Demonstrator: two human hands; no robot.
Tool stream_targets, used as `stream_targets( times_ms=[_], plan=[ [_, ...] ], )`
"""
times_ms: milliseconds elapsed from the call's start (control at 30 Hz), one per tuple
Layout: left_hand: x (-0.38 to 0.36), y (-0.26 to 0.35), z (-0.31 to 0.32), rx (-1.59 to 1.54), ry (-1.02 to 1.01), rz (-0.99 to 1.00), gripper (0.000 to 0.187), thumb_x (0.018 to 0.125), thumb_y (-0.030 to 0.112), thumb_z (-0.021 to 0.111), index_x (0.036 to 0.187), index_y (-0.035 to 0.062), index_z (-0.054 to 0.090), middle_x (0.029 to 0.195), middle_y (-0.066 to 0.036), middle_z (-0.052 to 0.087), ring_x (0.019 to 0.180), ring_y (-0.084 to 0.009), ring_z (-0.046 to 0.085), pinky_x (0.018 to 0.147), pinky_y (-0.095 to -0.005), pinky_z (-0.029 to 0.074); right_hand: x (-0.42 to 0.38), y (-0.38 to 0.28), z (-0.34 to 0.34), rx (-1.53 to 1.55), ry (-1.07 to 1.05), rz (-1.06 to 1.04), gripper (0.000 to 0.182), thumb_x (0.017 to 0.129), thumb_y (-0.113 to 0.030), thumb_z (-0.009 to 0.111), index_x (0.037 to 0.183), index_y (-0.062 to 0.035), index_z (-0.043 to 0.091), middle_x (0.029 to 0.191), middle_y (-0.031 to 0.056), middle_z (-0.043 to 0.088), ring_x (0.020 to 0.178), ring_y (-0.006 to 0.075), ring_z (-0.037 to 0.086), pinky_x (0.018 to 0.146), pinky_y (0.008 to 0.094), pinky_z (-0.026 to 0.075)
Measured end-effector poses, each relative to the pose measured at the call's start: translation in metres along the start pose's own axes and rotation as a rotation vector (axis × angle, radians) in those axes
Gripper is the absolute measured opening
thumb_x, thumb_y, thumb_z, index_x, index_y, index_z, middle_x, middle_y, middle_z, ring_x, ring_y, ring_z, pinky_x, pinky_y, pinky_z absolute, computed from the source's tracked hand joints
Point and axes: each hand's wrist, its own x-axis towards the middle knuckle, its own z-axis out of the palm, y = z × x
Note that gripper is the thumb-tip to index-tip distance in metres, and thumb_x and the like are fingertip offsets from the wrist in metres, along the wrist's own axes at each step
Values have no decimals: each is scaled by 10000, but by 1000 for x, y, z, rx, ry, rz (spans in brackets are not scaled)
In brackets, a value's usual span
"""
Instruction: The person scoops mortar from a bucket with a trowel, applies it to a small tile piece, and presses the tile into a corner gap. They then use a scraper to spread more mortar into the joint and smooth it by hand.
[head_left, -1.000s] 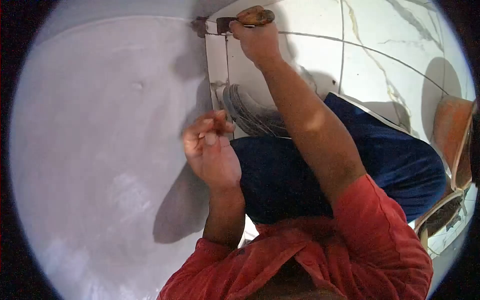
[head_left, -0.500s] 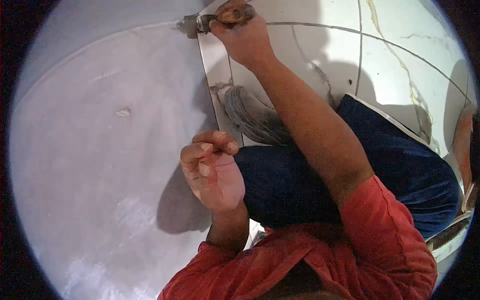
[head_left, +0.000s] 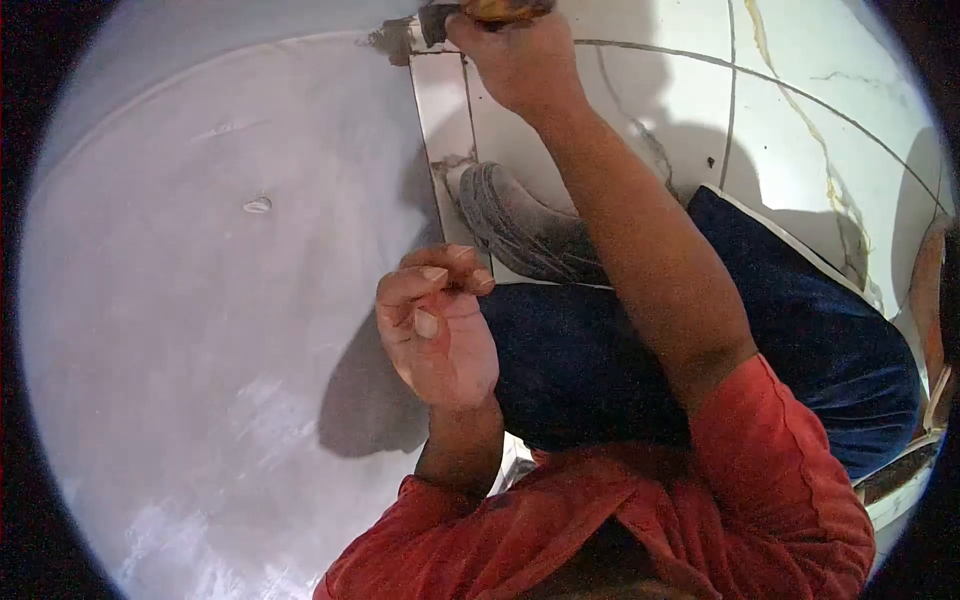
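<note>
My right hand (head_left: 525, 62) grips the brownish-yellow handle of a tool (head_left: 505, 10) at the top edge. The tool's dark end (head_left: 438, 26) points left, beside a dark grey patch (head_left: 392, 42) where the pale plastered surface meets the tiles. Lower down, my left hand (head_left: 440, 330) is palm up, its fingers loosely bent and nothing visible in it. It hovers near the plastered surface (head_left: 200, 320) and beside my knee, touching neither as far as I can tell.
White marbled tiles (head_left: 680, 90) with dark joints lie at the upper right. A narrow tile strip (head_left: 442, 110) borders the plastered surface, which has a small raised mark (head_left: 257, 204). My grey-covered foot (head_left: 520, 225) and dark blue trouser leg (head_left: 580, 370) are in the middle.
My right hand and the tool have moved right and slightly up, away from the dark patch. The left hand sits slightly higher and further right, its fingers still bent.
</note>
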Motion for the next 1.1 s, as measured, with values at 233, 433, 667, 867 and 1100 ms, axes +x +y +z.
stream_targets(
  times_ms=[233,433,667,867,1100],
  plan=[
    [2,1,1,51,-16,2,328,923,279,658,1112,18,596,1102,-224,625,898,-257,616,777,-364,497,-10,2,29,378,-10,177,225,841,-86,694,830,-24,478,727,96,556,665,226,591,648,347,486],
    [1,0,1,70,-12,4,355,910,316,677,1095,22,605,1096,-223,627,887,-249,612,778,-361,499,-14,-14,27,-244,-110,-75,196,734,-117,712,873,-56,589,779,161,661,767,376,641,710,412,537],
    [1,0,-1,27,-19,-14,352,903,306,689,1090,20,605,1092,-224,630,888,-247,612,775,-361,504,-4,-25,13,-149,-65,110,214,837,-75,691,851,-28,483,724,110,562,652,253,585,654,346,488],
    [1,2,3,34,21,-49,360,894,307,702,1089,20,607,1088,-222,632,883,-252,621,774,-359,512,-7,-6,9,-15,-48,232,135,799,-48,669,809,-31,535,803,120,585,748,318,598,712,377,493],
    [2,3,3,41,-7,-27,358,891,314,705,1079,24,610,1078,-219,635,890,-253,622,764,-365,516,-4,22,6,-85,-21,-40,98,788,-78,644,787,-24,562,692,82,570,627,217,565,588,373,460]
  ],
)
